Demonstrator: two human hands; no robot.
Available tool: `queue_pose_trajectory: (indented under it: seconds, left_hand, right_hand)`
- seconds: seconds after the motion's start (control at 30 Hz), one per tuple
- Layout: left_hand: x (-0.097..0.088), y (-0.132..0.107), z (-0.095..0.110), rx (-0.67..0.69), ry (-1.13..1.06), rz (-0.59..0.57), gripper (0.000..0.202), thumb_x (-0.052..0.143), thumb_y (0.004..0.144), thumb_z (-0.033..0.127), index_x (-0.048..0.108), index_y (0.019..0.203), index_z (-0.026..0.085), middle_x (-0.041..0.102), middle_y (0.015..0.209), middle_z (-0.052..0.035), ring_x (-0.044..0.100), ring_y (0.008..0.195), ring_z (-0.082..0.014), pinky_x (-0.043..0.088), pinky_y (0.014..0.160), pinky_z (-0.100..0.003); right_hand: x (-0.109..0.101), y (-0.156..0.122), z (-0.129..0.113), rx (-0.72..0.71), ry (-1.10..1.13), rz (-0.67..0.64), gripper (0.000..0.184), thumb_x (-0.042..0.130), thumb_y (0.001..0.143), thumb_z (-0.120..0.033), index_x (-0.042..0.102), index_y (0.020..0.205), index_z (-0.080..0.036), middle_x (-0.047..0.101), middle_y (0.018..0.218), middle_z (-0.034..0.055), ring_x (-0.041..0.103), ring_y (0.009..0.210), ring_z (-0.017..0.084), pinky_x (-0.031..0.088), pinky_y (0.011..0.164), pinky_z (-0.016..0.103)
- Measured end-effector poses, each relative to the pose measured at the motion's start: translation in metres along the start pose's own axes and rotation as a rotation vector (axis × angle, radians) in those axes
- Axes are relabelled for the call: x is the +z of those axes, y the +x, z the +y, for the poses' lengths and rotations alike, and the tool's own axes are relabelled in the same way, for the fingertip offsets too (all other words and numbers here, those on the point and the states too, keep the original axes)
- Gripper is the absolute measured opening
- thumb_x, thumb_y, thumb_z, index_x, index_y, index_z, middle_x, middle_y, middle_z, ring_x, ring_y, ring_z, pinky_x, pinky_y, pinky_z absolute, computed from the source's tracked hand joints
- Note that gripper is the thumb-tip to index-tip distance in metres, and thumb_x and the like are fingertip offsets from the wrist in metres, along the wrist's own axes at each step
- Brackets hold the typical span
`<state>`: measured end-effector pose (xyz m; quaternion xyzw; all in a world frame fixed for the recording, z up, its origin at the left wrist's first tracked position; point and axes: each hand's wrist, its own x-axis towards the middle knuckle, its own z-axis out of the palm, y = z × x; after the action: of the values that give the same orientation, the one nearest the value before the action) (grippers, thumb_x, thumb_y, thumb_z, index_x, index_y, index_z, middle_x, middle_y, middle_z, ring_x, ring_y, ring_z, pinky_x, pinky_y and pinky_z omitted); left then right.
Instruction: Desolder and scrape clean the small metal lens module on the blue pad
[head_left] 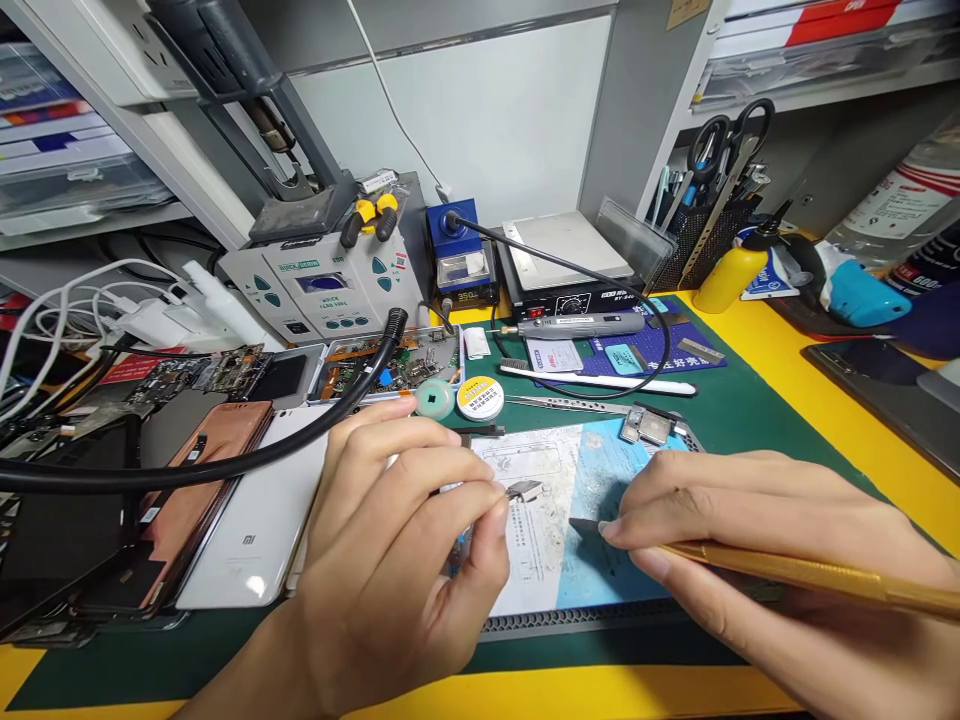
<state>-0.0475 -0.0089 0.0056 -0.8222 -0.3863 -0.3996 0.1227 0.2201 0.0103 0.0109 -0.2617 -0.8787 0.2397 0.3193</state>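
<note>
The tool handle [795,572] is smooth, glossy yellow — the paper sheet [536,560] looks matt and stained — the repair mat [780,430] is matt green rubber.

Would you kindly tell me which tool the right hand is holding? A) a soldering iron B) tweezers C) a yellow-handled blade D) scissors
C: the right hand grips the yellow-handled blade between its fingers, with the dark tip pointing left.
</note>
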Motion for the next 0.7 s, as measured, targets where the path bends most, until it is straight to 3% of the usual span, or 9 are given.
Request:
queue_pose_trajectory:
  seconds: [0.7]
  left_hand:
    - [-0.0005, 0.0001, -0.0002, 0.001, -0.005, -0.001, 0.014, 0.070, 0.086, 0.004, 0.067, 0.087, 0.017, 0.076, 0.087, -0.0013, 0.066, 0.097, -0.0211, 0.054, 0.107, -0.053]
  right_hand:
    - [-0.0046, 0.0039, 0.0022, 0.041, 0.066, -0.017, 0.025, 0.067, 0.092, -0.003, 0.074, 0.106, -0.023, 0.081, 0.090, 0.0011, 0.077, 0.076, 0.016, 0.058, 0.067, 0.026]
